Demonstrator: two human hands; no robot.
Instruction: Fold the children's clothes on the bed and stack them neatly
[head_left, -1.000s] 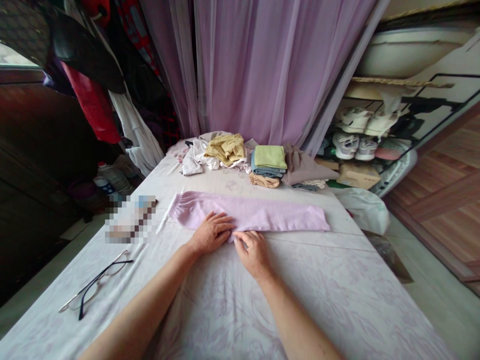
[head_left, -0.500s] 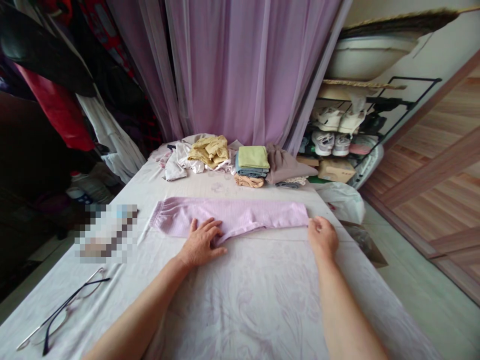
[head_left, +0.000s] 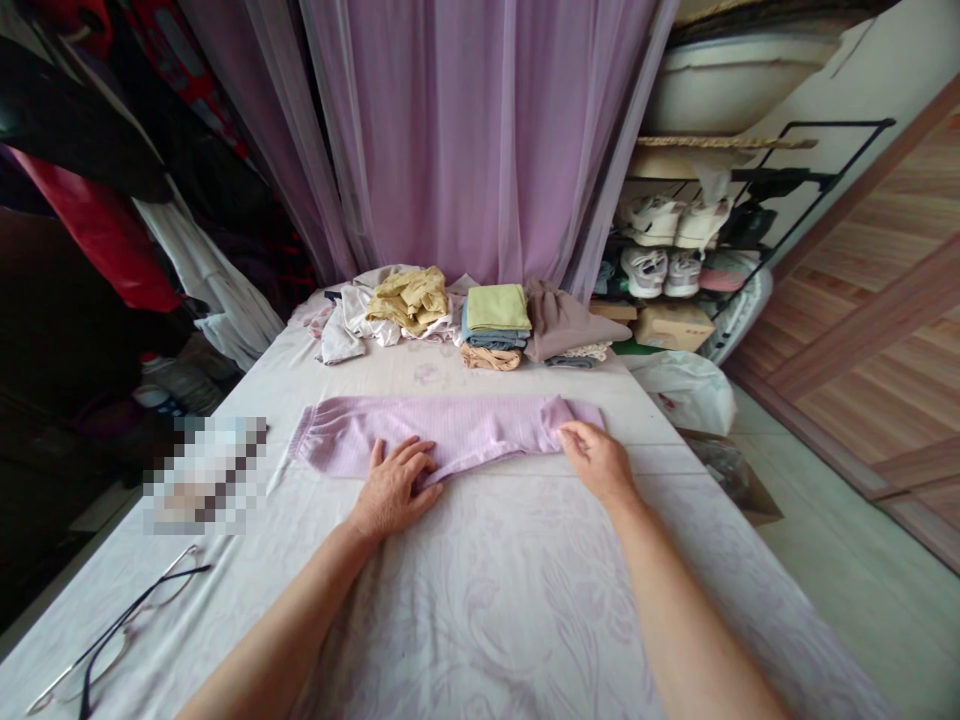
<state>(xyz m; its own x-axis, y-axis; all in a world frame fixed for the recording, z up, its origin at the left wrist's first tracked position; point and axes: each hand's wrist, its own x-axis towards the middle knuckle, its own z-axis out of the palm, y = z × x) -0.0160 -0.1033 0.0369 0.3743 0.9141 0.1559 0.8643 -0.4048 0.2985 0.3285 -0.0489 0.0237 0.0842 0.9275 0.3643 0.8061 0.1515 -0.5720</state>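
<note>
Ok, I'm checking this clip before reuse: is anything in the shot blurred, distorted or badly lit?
In the head view, a pixelated patch hides whatever lies beside the lilac garment; the wide lens stretches the patterned sheet toward the corners; the dark clothes at far left lose detail in shadow; the left hand and right hand look sharp, without strong glare.

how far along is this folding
Done: a folded stack topped by a green cloth sits at the back. In hand: a lilac garment lies flat in a long strip, with the left hand pressing its middle and the right hand at its far end. Left: a loose heap of white and yellow clothes beside the stack still looks unfolded.
</note>
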